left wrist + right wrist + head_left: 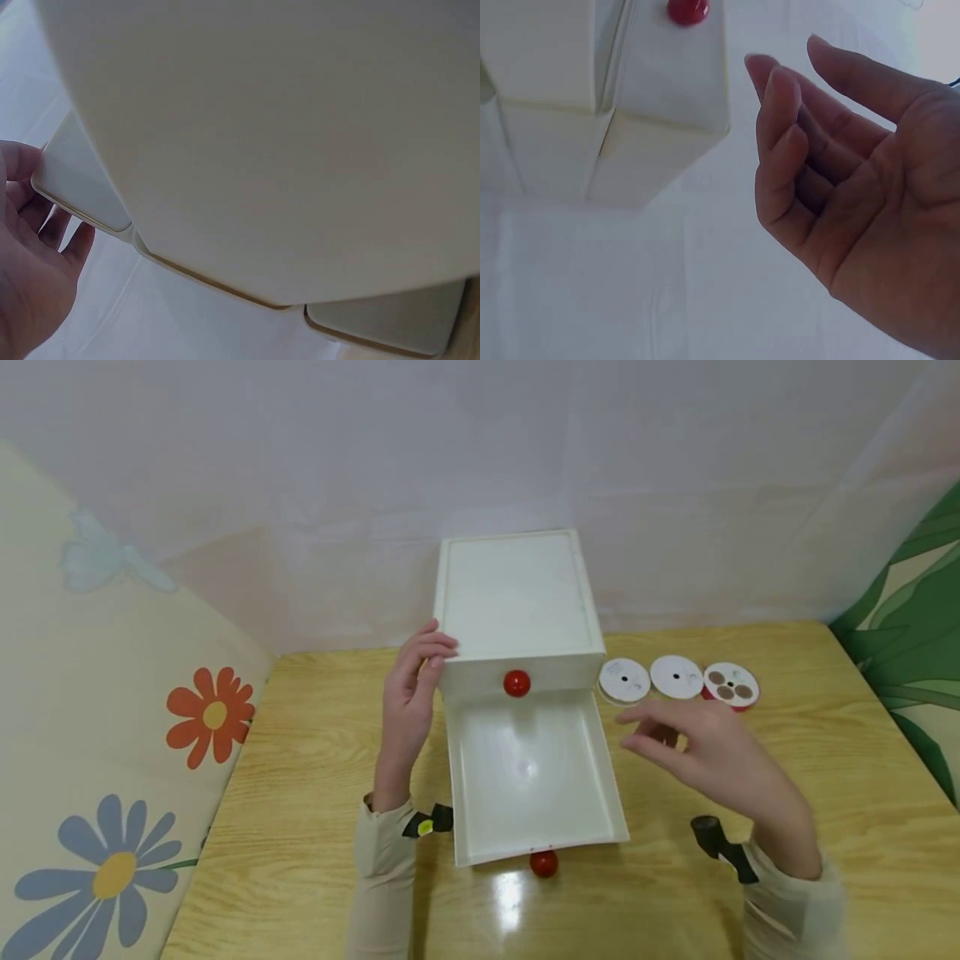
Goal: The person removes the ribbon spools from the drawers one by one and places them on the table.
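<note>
A white drawer cabinet point(517, 593) stands at the back of the table, a red knob point(517, 683) on its top drawer. Below that, a drawer point(525, 777) is pulled far out, and its inside is bare. This drawer has a red knob point(543, 863) too. My left hand point(411, 685) grips the cabinet's front left upper corner, fingers over the top edge and thumb at the front. In the left wrist view, the drawer's side point(285, 150) fills most of the picture. My right hand point(701, 739) hovers right of the drawer, fingers loosely curled around nothing.
Right of the cabinet lie three round spools: one white spool point(624, 681), another white spool point(677, 677), and a spool with brown circles and a red rim point(731, 685). A pale cloth point(375, 485) hangs behind the wooden table point(315, 827). Flower-printed cloth point(90, 735) is at left.
</note>
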Motion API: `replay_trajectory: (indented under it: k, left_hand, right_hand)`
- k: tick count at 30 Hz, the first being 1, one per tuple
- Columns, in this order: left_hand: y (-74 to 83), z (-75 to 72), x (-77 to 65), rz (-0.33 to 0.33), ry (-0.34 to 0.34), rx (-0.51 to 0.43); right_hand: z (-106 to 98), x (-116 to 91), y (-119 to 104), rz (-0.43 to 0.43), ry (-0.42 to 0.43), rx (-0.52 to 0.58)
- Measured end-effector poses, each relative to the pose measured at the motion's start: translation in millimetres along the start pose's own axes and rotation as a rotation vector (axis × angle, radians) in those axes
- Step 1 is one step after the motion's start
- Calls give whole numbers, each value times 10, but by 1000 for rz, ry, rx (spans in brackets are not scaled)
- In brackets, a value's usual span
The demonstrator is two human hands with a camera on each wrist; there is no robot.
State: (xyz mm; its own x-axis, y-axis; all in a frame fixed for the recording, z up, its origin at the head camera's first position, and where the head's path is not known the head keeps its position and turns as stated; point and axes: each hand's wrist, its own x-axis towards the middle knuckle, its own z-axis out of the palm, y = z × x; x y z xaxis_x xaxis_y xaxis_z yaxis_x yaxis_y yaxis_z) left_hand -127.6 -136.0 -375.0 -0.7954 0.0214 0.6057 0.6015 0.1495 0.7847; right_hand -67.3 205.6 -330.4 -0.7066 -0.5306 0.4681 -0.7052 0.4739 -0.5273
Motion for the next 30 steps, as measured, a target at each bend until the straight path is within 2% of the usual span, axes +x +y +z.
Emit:
replay_trajectory:
  k: [3, 10, 13, 17, 21, 25, 30]
  left_hand:
    - [3, 3, 0, 0, 0, -3]
    - [20, 7, 4, 10, 7, -8]
    - [22, 7, 3, 9, 8, -7]
    - [17, 5, 0, 7, 7, -7]
    - [8, -2, -1, 5, 5, -3]
    - [5, -6, -2, 3, 3, 0]
    - [11, -1, 1, 12, 0, 0]
  right_hand:
    - [75, 3, -134, -57, -70, 44]
    - [234, -7, -418, -58, -386, 124]
    - [316, -33, -500, -106, -496, 82]
    - [478, -67, -610, -125, -637, 13]
    - [690, -105, -710, -119, -718, -51]
    - [864, -152, -770, -56, -780, -96]
    - [962, -194, -802, 18, -794, -102]
